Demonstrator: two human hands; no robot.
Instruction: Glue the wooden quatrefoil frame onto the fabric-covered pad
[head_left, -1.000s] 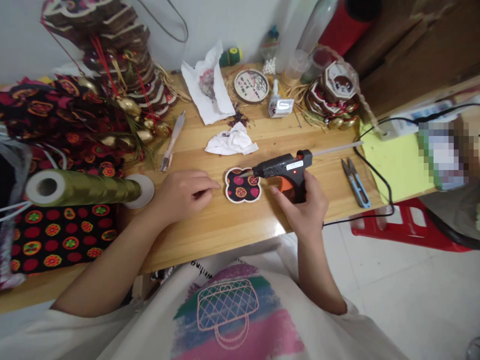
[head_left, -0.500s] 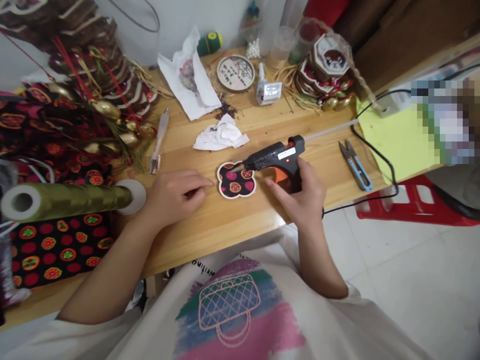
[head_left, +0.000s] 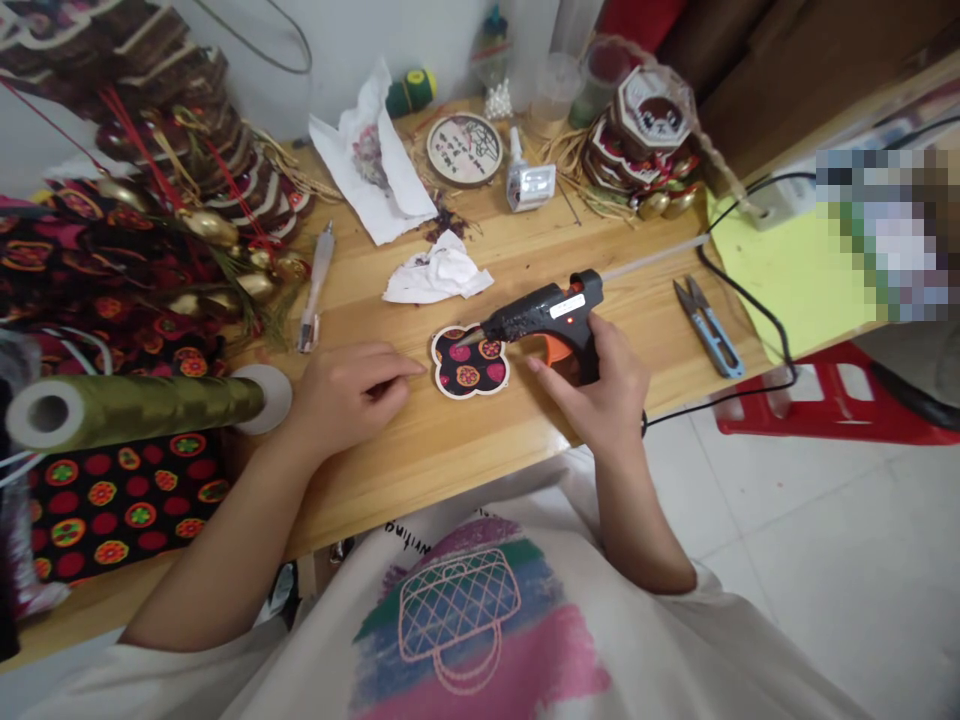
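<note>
A hot glue gun (head_left: 540, 315) with a black body and an orange trigger is in my right hand (head_left: 607, 390), which grips it at the handle. Its metal nozzle points left, over a small four-lobed piece (head_left: 481, 376) with a pale rim and dark fruit-patterned fabric. Whether the tip touches the fabric, I cannot tell. My left hand (head_left: 352, 390) rests on the table just left of that piece, holding nothing. Its index finger is loosely stretched toward the rim, with the thumb apart below it.
Crumpled white tissue (head_left: 439, 270) lies behind the piece. Thread snips (head_left: 709, 328) and yellow paper (head_left: 757, 270) are to the right, near the gun's black cord (head_left: 705, 405). On the left are a pen (head_left: 316, 285), an olive ribbon roll (head_left: 161, 410) and patterned fabric (head_left: 124, 500).
The whole view has shifted slightly. Both hands, the glue gun and the fabric piece keep nearly the same positions relative to one another.
</note>
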